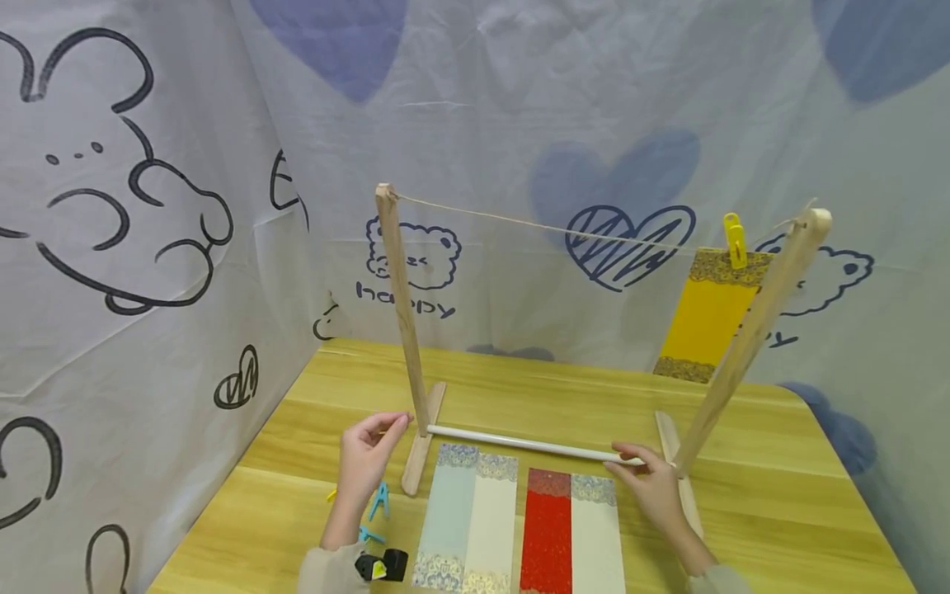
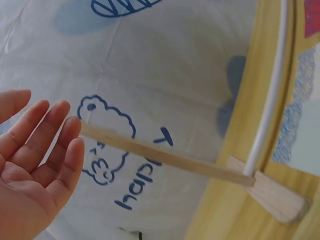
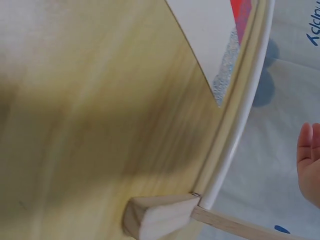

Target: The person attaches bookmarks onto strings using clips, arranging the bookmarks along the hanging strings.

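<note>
My left hand point(image 1: 369, 450) is held beside the left wooden post point(image 1: 404, 322); its fingers look relaxed and hold nothing in the left wrist view. In the head view, my right hand point(image 1: 653, 487) overlaps the right end of the white rod point(image 1: 519, 444). The right wrist view shows its fingers point(image 3: 305, 145) straight and apart from the rod. A string point(image 1: 534, 223) runs between the tops of both posts. From its right part hangs a yellow lace-patterned strip point(image 1: 708, 318), under a yellow clothespin point(image 1: 735, 241). The right wooden post point(image 1: 750, 346) leans in view beside it.
Patterned strips lie in front of the rod: pale blue point(image 1: 449, 503), cream point(image 1: 491, 511), red point(image 1: 547, 528) and white point(image 1: 596, 528). Blue clothespins point(image 1: 379, 500) and a black object point(image 1: 382, 566) lie near my left forearm. A printed white cloth point(image 1: 490, 148) hangs behind the wooden table point(image 1: 282, 470).
</note>
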`<state>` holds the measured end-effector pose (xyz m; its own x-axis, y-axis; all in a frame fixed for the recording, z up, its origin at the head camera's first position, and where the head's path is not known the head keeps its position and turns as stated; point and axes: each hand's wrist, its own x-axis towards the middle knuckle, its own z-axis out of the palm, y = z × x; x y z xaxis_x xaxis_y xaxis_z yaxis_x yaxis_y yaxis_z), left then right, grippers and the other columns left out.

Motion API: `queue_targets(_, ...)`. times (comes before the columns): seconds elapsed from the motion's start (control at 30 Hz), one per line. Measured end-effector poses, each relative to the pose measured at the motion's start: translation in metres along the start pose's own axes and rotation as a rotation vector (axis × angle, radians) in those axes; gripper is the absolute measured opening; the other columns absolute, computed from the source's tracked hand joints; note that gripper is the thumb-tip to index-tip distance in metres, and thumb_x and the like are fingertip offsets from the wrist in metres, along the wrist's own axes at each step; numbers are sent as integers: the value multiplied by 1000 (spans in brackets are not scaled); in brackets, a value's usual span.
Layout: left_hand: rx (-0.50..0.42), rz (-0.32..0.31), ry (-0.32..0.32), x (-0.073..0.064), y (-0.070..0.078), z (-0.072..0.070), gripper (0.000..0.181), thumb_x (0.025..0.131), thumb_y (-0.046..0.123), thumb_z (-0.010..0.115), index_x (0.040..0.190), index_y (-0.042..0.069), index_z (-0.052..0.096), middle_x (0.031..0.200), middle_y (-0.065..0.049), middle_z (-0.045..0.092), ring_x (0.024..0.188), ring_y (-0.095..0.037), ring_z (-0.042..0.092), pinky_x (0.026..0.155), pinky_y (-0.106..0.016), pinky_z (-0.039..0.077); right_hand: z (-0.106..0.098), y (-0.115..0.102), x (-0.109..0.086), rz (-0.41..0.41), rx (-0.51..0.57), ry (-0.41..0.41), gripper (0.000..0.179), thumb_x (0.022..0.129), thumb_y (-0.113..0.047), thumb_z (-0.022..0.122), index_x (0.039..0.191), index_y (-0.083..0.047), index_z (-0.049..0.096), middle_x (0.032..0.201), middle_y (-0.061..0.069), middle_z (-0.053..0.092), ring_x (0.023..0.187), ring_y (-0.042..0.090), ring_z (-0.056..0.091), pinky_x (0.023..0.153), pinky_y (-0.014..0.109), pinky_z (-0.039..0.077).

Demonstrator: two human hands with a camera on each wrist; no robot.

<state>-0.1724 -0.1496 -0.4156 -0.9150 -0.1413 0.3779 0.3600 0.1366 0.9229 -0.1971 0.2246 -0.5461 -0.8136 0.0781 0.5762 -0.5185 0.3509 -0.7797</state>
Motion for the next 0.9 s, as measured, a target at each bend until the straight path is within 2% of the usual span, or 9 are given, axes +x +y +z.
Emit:
queue_targets(0.07, 25, -11, 22, -5, 2, -4, 12, 83, -5, 58, 90, -14, 62, 89, -27, 62, 75, -4, 60, 67, -16, 48, 1, 12, -4, 10, 3, -16, 29, 71, -4, 74, 98, -3, 66, 90, 8, 62, 70, 12, 55, 56, 15, 45)
queue_targets(0.17, 81, -29, 52, -12, 6, -10, 12, 83, -5, 58, 91, -13, 63, 90, -25, 62, 76, -5, 59, 67, -16, 47, 2, 29, -9, 24, -61, -47, 30, 73, -10, 74, 100, -5, 65, 92, 8, 61, 72, 8, 54, 57, 14, 45)
queue_targets(0.27, 111, -65, 70, -17, 3, -16, 12, 82, -4, 59, 92, -11, 63, 91, -23, 63, 76, -7, 58, 65, -17, 47, 2, 31, -11, 36, -92, -70, 32, 73, -10, 74, 101, -2, 64, 93, 10, 60, 76, 8, 53, 60, 13, 44)
queue_targets(0.43, 163, -78, 58, -26, -6, -26, 16, 79, -5, 63, 95, -11, 63, 94, -22, 63, 79, -10, 58, 66, -18, 47, 1, 0, -7, 104, -87, -90, 33, 69, -2, 74, 99, 6, 62, 92, 16, 60, 75, 18, 54, 58, 19, 46)
queue_targets(0.53, 206, -97, 49, -30, -11, -31, 21, 76, -5, 66, 96, -10, 62, 96, -21, 63, 85, -19, 58, 69, -19, 46, 0, -24, -5, 149, -120, -109, 33, 68, 2, 74, 98, 8, 62, 92, 19, 61, 74, 15, 54, 55, 22, 47)
queue_targets(0.63, 258, -118, 47, -36, -15, -36, 27, 73, -5, 69, 98, -8, 62, 98, -19, 63, 86, -16, 57, 72, -24, 46, -1, -22, -8, 191, -140, -134, 34, 68, -1, 75, 100, 5, 64, 94, 19, 62, 76, 17, 55, 54, 23, 47)
queue_targets(0.73, 301, -118, 60, -41, -29, -42, 31, 69, -2, 73, 98, -5, 64, 95, -15, 65, 82, -7, 53, 71, -29, 45, 0, -9, -12, 225, -153, -150, 36, 68, -5, 76, 102, 2, 64, 95, 19, 62, 72, 23, 56, 51, 23, 46)
queue_targets(0.77, 306, -114, 65, -43, -35, -44, 32, 68, -2, 74, 98, -3, 64, 93, -13, 65, 80, -4, 51, 69, -29, 45, 0, -2, -14, 227, -151, -154, 37, 68, -6, 76, 102, 1, 64, 94, 19, 62, 72, 21, 56, 51, 22, 46)
queue_targets(0.9, 322, -77, 65, -50, -56, -52, 40, 62, 1, 79, 98, -3, 65, 77, -2, 59, 65, -7, 46, 56, -23, 43, 1, 1, -17, 242, -145, -164, 40, 66, -2, 76, 102, 4, 63, 91, 20, 60, 71, 20, 55, 51, 22, 46)
